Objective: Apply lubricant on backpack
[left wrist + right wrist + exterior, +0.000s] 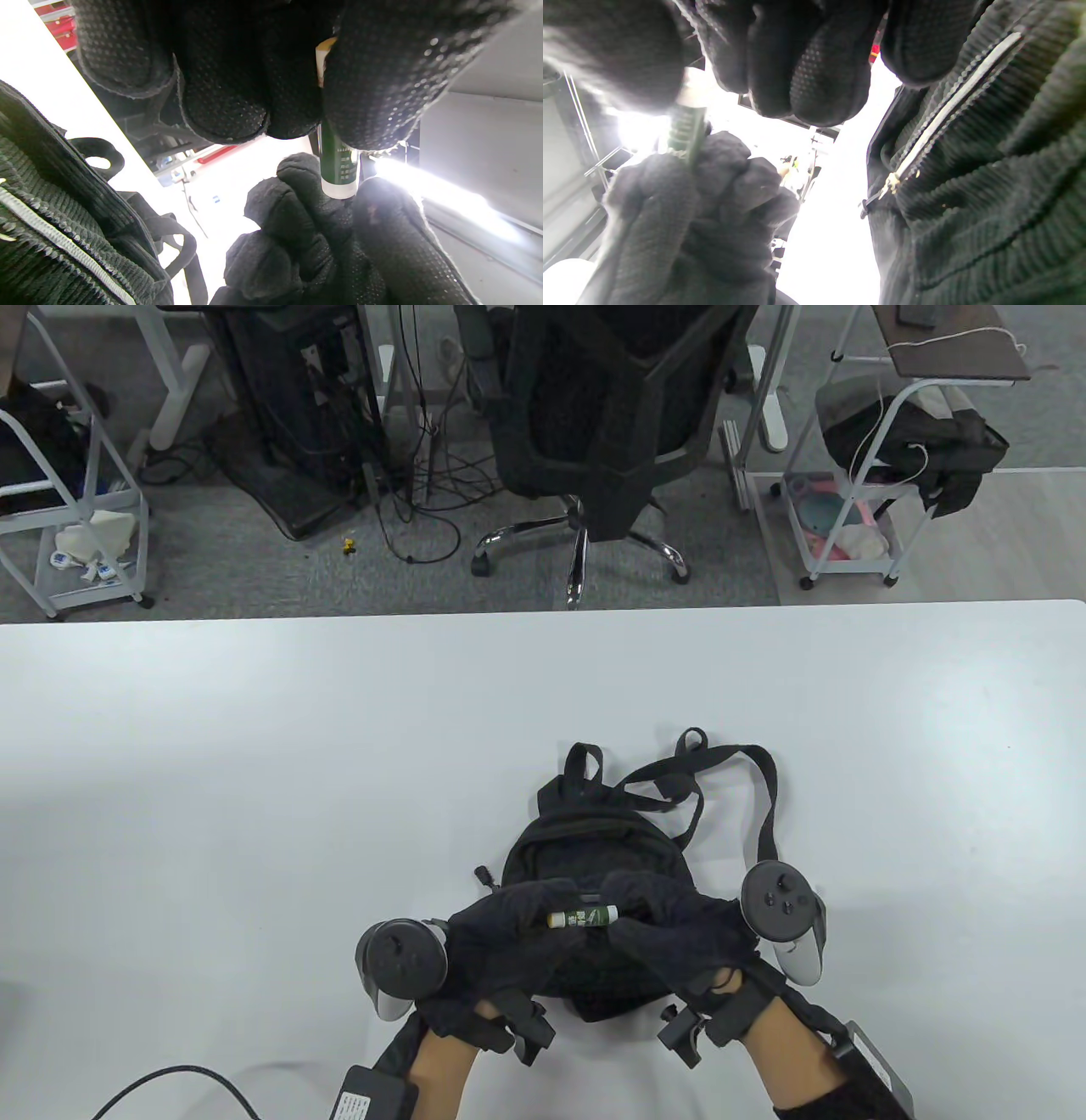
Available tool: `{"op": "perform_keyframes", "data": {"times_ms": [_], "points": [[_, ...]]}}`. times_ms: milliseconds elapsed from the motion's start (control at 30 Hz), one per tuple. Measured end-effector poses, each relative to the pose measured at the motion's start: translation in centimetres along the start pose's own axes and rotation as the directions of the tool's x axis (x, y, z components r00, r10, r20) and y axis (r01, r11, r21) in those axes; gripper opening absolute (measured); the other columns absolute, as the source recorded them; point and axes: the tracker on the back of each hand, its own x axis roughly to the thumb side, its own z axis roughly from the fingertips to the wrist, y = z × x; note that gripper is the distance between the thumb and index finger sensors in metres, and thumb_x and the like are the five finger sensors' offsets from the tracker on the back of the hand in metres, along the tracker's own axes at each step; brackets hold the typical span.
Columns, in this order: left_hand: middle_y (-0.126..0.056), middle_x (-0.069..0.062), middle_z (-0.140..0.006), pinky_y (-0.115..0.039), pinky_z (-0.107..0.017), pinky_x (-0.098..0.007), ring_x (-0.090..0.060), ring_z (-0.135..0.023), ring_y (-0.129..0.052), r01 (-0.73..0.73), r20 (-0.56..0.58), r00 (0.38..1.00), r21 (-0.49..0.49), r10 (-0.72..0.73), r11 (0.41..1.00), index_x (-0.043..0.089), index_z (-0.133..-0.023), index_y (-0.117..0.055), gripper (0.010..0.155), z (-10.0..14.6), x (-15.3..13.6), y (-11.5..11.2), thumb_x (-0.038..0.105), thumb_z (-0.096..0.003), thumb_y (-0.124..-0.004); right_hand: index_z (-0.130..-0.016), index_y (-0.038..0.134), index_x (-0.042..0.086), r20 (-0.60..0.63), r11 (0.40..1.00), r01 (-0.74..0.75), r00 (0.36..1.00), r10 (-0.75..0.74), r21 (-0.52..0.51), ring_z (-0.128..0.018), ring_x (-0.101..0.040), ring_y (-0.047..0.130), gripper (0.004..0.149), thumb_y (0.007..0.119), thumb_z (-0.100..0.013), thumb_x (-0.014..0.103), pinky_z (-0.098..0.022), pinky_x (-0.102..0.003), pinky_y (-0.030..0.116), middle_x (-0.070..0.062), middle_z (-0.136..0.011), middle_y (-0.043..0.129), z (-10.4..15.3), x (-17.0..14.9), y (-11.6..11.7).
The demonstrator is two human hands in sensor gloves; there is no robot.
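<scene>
A small black backpack [585, 848] lies on the white table [254, 772], straps toward the far side. Both gloved hands are above it and hold a small green lubricant stick [582, 916] with white ends between them. My left hand [530, 912] grips its left end, my right hand [632, 912] its right end. In the left wrist view the stick [337, 163] runs from my left fingers [373, 84] down to the right hand [322, 237]. In the right wrist view the stick [687, 127] shows blurred, and the backpack's zipper [946, 114] with its pull [891, 182] lies close.
Beyond the table's far edge stand a black office chair [594, 415], white carts [857, 475] and cables on the floor. A black cable [170, 1082] lies on the table near the front left edge.
</scene>
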Motion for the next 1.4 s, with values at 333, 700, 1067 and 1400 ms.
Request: {"op": "perform_keyframes", "data": {"times_ms": [333,700,1067,1400], "points": [[-0.101,-0.004,-0.072,-0.088,-0.047,-0.054,-0.03,-0.055,-0.106,0.012,0.003,1.0,0.002,-0.012,1.0,0.017,-0.084,-0.09,0.053,0.01,0.11,-0.02,0.041,-0.0373,-0.102,-0.092,0.075,0.034,0.007,0.999,0.036,0.999,-0.036,0.024,-0.067,-0.018,0.1,0.054,0.088,-0.042,0.052,-0.056,-0.047,0.079,0.004,-0.086,0.087,-0.02,0.18,0.21],[-0.101,-0.004,-0.071,-0.089,-0.047,-0.053,-0.03,-0.055,-0.106,0.014,0.003,1.0,-0.006,-0.014,1.0,0.017,-0.083,-0.09,0.053,-0.03,0.06,-0.02,0.041,-0.0374,-0.101,-0.087,0.081,0.033,0.003,0.999,0.01,1.0,-0.01,0.045,-0.062,-0.018,0.103,0.051,0.083,-0.042,0.058,-0.054,-0.048,0.08,0.003,-0.081,0.091,-0.13,0.01,0.48],[-0.101,-0.003,-0.071,-0.088,-0.048,-0.054,-0.03,-0.055,-0.106,0.016,0.005,1.0,-0.012,-0.016,1.0,0.017,-0.083,-0.09,0.053,-0.06,0.11,-0.14,0.041,-0.0374,-0.101,-0.083,0.086,0.032,-0.009,1.0,0.004,1.0,-0.003,0.025,-0.056,-0.017,0.105,0.048,0.079,-0.044,0.06,-0.053,-0.047,0.081,0.003,-0.076,0.095,-0.1,-0.11,0.27],[-0.101,-0.003,-0.071,-0.088,-0.048,-0.054,-0.029,-0.055,-0.106,0.028,0.009,1.0,-0.013,-0.028,1.0,0.017,-0.083,-0.09,0.053,-0.06,0.19,-0.21,0.041,-0.0374,-0.102,-0.086,0.084,0.03,-0.018,1.0,-0.016,1.0,0.016,0.013,-0.057,-0.02,0.104,0.057,0.07,-0.044,0.066,-0.052,-0.049,0.08,0.001,-0.077,0.095,-0.04,-0.32,0.27]]}}
